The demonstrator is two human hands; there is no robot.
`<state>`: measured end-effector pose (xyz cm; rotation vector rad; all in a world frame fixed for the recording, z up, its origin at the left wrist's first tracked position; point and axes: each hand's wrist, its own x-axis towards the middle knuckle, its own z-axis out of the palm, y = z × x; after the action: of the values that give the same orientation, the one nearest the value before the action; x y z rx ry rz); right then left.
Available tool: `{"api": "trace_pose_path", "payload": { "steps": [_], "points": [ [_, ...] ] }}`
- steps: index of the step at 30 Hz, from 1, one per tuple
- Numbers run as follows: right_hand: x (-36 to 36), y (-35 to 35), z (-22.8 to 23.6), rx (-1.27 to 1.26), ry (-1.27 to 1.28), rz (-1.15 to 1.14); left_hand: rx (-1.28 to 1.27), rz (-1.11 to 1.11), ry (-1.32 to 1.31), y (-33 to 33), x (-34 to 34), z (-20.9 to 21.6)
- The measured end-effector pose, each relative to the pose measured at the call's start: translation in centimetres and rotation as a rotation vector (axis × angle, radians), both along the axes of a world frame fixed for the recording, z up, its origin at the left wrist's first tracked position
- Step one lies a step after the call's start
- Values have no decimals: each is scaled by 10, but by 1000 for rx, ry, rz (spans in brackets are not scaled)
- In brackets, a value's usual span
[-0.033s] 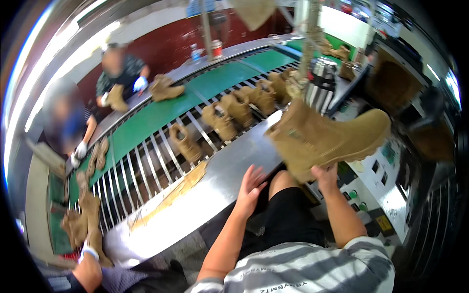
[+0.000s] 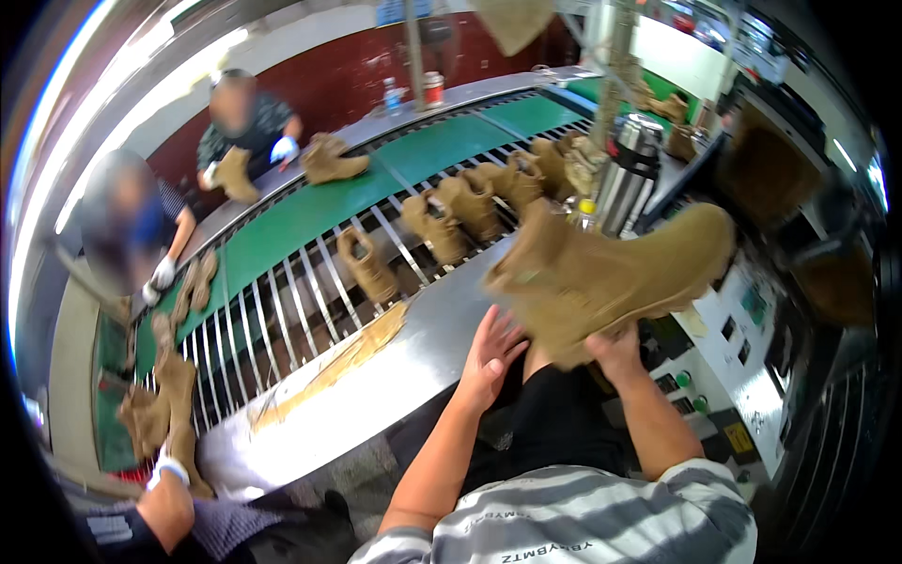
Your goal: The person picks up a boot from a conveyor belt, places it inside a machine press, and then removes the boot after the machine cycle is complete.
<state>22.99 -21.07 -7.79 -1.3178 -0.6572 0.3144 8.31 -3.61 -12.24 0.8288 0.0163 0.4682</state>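
Note:
My right hand (image 2: 616,350) is closed on a tan ankle boot (image 2: 615,268) from beneath, at the sole near the heel. The boot lies on its side in the air, toe pointing right and shaft opening to the left. Just below the shaft and heel, my left hand (image 2: 490,362) is raised with its fingers apart and holds nothing. Whether its fingertips touch the boot I cannot tell. Under the boot's left end runs the bare steel ledge (image 2: 451,315) of the line.
Several tan boots (image 2: 467,205) stand along metal rollers (image 2: 282,301) beside a green conveyor belt (image 2: 282,235). A steel flask (image 2: 628,183) stands behind my boot. At right is a machine panel (image 2: 752,376). Co-workers (image 2: 246,122) handle boots across the belt and at lower left.
The boot has shifted a little left and down, relative to the picture, with my right hand. My left hand has come closer to the heel end. The whole view has shifted slightly.

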Motion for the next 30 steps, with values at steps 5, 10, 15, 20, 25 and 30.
{"api": "trace_pose_path", "payload": {
  "steps": [5,10,15,20,25,30],
  "points": [
    [-58,52,38,-382,-654,359,-374,275,-109,60,-97,-11],
    [-54,73,-40,-422,-563,356,-416,823,-16,127,-157,-65],
    [-49,77,-85,-541,-440,365,-159,1174,264,240,-149,-72],
    [-36,92,-120,-609,-415,344,274,1431,548,319,-97,-123],
    [-33,157,-144,-585,-260,379,537,1278,700,348,-72,-159],
    [-35,292,-189,-625,-570,386,696,1236,936,348,-64,-145]
  ]
}}
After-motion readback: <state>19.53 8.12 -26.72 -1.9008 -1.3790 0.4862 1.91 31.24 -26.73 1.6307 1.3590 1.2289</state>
